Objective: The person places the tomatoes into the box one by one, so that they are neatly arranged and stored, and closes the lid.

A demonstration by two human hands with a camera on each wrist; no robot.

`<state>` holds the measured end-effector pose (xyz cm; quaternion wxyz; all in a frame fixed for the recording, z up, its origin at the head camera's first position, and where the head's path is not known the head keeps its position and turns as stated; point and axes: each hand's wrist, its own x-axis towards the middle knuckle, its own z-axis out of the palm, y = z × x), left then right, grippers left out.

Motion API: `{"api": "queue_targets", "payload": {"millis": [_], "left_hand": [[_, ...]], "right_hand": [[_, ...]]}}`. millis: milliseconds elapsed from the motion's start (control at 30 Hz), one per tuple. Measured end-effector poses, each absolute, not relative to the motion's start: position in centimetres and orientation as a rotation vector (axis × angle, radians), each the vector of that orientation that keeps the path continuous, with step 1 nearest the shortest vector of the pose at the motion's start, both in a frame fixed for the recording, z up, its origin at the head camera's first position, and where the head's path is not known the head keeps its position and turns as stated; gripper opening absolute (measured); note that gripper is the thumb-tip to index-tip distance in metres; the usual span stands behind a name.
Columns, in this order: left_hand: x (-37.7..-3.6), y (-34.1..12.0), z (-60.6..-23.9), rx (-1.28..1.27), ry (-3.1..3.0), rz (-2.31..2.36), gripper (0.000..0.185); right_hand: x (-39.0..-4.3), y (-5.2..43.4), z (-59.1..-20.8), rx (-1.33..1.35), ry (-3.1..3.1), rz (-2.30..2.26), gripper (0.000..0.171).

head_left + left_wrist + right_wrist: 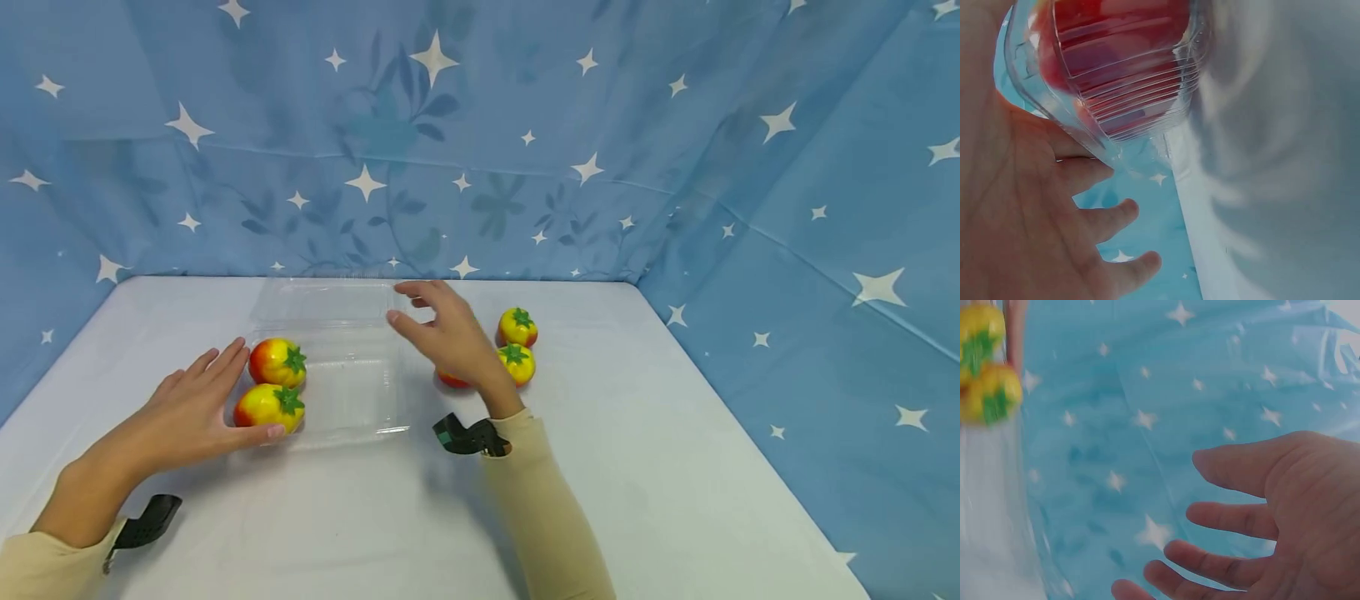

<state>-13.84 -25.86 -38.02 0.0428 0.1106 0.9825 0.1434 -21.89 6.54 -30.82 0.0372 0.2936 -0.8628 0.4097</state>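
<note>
A white table (375, 517) fills the lower frame of the head view, walled behind and to the right by a blue cloth (525, 125) printed with white stars. At centre left of the frame lies a clear tray (352, 383) with its lid (330, 300) folded open toward the back. Two tomatoes (273, 383) sit in the left end of the tray, one behind the other. The left hand (195, 412) lies flat against the tray's left side, fingers straight and relaxed, the thumb along its front edge by the nearer tomato; the left wrist view shows the ribbed tray wall (1129, 94) just above the palm. The right hand (446, 333) hovers right of the tray, fingers spread and loose, holding nothing, fingertips near the lid's right edge. Three more tomatoes (517, 346) rest on the table right of centre, one partly hidden under that hand
</note>
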Motion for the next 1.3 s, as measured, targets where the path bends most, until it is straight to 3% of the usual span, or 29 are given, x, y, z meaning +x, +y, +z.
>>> {"api": "queue_targets", "payload": {"millis": [300,500,867,1300], "left_hand": [[-13.4,-26.5,-38.4,0.355,3.001,0.476,0.123],[-13.6,-27.0,-38.4,0.348,2.961,0.53,0.124],[-13.1,-27.6,-39.4,0.328,2.912,0.691,0.121],[-13.0,-26.1,-39.7,0.259,2.903,0.786,0.115]], "right_hand": [[-23.0,14.9,-30.4,0.674,-2.726,1.182,0.049],[-24.8,18.1,-31.4,0.497,-2.812,1.158,0.054],[-28.1,19.2,-36.0,0.307,-2.897,1.183,0.054],[-28.9,20.2,-38.3,0.223,-2.934,1.148,0.057]]}}
